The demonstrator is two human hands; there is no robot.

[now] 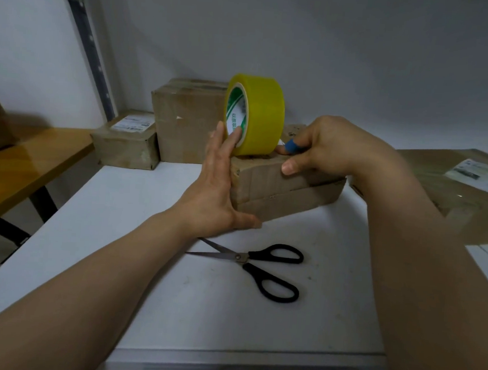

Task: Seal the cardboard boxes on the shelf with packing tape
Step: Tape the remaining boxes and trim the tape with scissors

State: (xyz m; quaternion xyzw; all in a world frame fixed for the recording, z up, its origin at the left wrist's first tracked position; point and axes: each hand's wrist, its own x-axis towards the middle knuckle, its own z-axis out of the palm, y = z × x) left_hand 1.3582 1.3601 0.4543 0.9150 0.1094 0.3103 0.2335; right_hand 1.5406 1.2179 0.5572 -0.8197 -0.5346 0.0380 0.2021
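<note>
A flat cardboard box (289, 185) lies on the white shelf surface (135, 235) in the middle of the view. A yellow roll of packing tape (260, 116) stands on edge on top of the box. My left hand (216, 188) lies flat against the box's left end, its straight fingers reaching up to touch the roll's inner core. My right hand (323, 147) rests on the box's top right of the roll, thumb over the front edge, fingers curled; one finger wears a blue wrap. Whether it pinches the tape end is hidden.
Black-handled scissors (260, 262) lie open on the white surface in front of the box. Behind stand a tall cardboard box (183, 122) and a small labelled box (124, 144). A large flat labelled carton (453, 185) lies at right. A wooden table (22, 163) sits at left.
</note>
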